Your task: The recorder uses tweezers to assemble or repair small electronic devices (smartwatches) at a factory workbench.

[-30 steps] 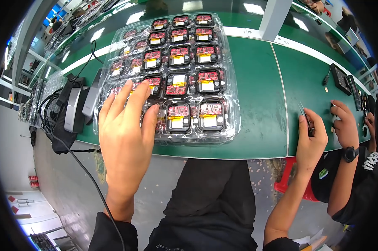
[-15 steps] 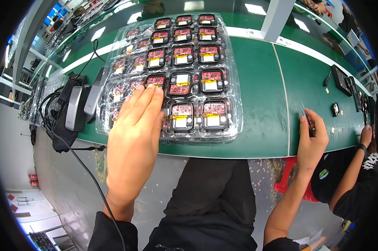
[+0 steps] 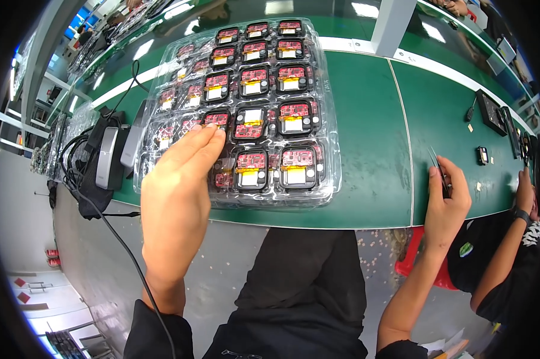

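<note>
My left hand (image 3: 179,185) reaches over the near left part of a stack of clear plastic trays (image 3: 329,173). Its fingers are pressed together, with the tips against a black-framed watch-like unit (image 3: 218,118); the thumb and whatever lies under the palm are hidden. Similar open units sit in rows in the pockets, showing red circuit boards, yellow strips and white blocks, such as the one at the near right corner (image 3: 298,166). To the right of the trays, above the green table, my right hand (image 3: 449,194) is closed around thin dark tweezers (image 3: 440,170), their points upward.
Left of the trays lie a grey device (image 3: 108,157) and black cables (image 3: 72,158); one cable crosses my left forearm. At the right are a small unit (image 3: 482,156), a black box (image 3: 490,113) and a co-worker's hand (image 3: 525,192). A white post (image 3: 396,27) stands behind.
The tray stack has slid slightly left. My left hand has moved left with it and turned more onto its edge. My right hand and tweezers have stayed almost still.
</note>
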`<state>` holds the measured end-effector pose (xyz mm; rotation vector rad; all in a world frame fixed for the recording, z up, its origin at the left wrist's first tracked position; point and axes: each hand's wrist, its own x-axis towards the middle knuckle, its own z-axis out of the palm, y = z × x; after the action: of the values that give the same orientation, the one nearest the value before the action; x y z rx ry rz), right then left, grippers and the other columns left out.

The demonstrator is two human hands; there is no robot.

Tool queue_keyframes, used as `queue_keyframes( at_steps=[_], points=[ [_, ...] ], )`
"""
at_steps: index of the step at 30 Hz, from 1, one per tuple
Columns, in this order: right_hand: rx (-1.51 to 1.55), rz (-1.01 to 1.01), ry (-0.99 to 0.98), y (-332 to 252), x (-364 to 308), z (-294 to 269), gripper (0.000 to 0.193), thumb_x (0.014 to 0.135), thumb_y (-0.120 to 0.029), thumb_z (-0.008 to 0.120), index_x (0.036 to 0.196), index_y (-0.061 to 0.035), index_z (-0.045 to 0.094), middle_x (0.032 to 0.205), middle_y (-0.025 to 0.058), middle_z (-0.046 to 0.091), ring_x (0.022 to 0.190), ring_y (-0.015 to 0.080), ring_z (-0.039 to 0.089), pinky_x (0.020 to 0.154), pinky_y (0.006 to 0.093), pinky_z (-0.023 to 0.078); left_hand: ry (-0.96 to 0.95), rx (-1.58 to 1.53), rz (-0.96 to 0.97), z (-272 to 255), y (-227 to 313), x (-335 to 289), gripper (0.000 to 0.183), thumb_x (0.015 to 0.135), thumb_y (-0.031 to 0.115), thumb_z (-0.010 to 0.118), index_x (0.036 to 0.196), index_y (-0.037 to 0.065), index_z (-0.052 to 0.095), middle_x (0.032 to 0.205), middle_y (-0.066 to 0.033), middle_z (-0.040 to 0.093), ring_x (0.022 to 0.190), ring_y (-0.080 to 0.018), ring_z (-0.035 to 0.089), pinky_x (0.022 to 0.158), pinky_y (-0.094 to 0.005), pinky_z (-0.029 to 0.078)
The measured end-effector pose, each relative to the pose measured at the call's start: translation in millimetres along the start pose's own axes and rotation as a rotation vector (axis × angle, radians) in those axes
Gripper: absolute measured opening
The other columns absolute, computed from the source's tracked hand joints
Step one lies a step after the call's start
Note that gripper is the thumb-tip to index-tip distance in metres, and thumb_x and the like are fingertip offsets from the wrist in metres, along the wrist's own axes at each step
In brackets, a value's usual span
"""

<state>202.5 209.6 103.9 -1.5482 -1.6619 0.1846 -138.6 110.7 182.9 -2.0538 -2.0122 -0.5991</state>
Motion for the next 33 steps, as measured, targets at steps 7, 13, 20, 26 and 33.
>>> queue_keyframes(
  at_steps=[7, 13, 20, 26, 33],
  points=[
    [0.030, 0.022, 0.003, -0.1, -1.0, 0.0, 0.018, 0.091, -0.005, 0.072, 0.108, -0.0011, 0.071, 0.086, 0.0065, 0.063, 0.077, 0.0172, 0.057, 0.072, 0.0305, 0.047, 0.131, -0.082, -0.007, 9.2, -7.8, 13.9, 0.021, 0.084, -0.012, 0.066, 0.100, -0.003, 0.076, 0.103, -0.0184, 0.076, 0.096, -0.0312, 0.075, 0.085, -0.0335, 0.057],
    [0.032, 0.016, -0.002, -0.1, -0.6, -0.2, 0.018, 0.091, -0.004, 0.072, 0.108, -0.0011, 0.071, 0.086, 0.0068, 0.064, 0.077, 0.0177, 0.058, 0.071, 0.0307, 0.048, 0.223, -0.040, -0.008, 16.3, -8.7, 9.6, 0.018, 0.082, -0.010, 0.072, 0.098, -0.002, 0.075, 0.096, -0.0140, 0.074, 0.085, -0.0265, 0.072, 0.077, -0.0321, 0.056],
    [0.023, -0.016, 0.007, -0.3, -0.1, 0.0, 0.017, 0.091, -0.003, 0.072, 0.108, -0.0008, 0.071, 0.086, 0.0071, 0.064, 0.077, 0.0175, 0.058, 0.071, 0.0310, 0.048, 0.239, -0.043, 0.035, 20.1, -14.3, 11.1, 0.023, 0.075, -0.011, 0.073, 0.095, 0.000, 0.075, 0.093, -0.0122, 0.072, 0.087, -0.0298, 0.069, 0.076, -0.0372, 0.055],
    [0.032, 0.000, 0.000, -1.3, -0.4, -0.6, 0.017, 0.091, -0.003, 0.072, 0.107, -0.0006, 0.071, 0.086, 0.0071, 0.064, 0.077, 0.0175, 0.058, 0.071, 0.0307, 0.048, 0.199, -0.003, 0.086, 14.0, -16.3, 13.6, 0.025, 0.078, -0.015, 0.068, 0.098, -0.002, 0.076, 0.095, -0.0123, 0.073, 0.087, -0.0260, 0.069, 0.076, -0.0325, 0.055],
    [0.019, -0.028, 0.001, -2.2, -0.3, 0.5, 0.017, 0.091, -0.003, 0.072, 0.107, -0.0005, 0.071, 0.086, 0.0073, 0.063, 0.077, 0.0179, 0.058, 0.072, 0.0307, 0.048, 0.130, -0.011, 0.096, 10.0, -22.0, 13.8, 0.029, 0.078, -0.016, 0.068, 0.101, -0.001, 0.077, 0.095, -0.0117, 0.074, 0.084, -0.0253, 0.069, 0.075, -0.0318, 0.054]
  ],
)
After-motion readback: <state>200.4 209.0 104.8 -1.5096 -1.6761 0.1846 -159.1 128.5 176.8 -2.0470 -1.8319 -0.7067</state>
